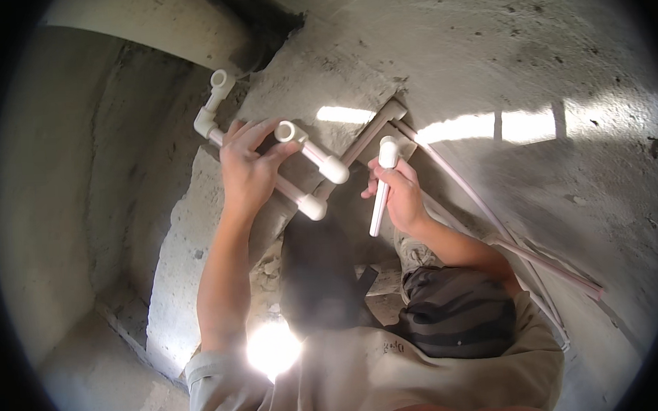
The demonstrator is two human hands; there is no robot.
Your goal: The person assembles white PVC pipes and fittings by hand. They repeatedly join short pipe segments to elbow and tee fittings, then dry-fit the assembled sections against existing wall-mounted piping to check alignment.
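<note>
My left hand (248,166) is closed around white plastic pipework. One length, passing behind the hand, has an elbow fitting (206,123) at its upper left and another white fitting (312,207) at its lower right. A shorter pipe piece (314,152) with fittings at both ends lies beside my left thumb, one round opening turned upward. Whether the two pieces join is hidden by the hand. My right hand (402,195) grips a separate short white pipe (380,207), held nearly upright, with a white fitting (388,151) on its top end.
Pinkish-white pipes (456,176) run along the rough concrete wall (543,64) on the right, meeting at a corner fitting (394,110). A concrete block (178,274) with a broken edge lies left. A large pale pipe (152,26) crosses the upper left. Bright light glares near my left forearm.
</note>
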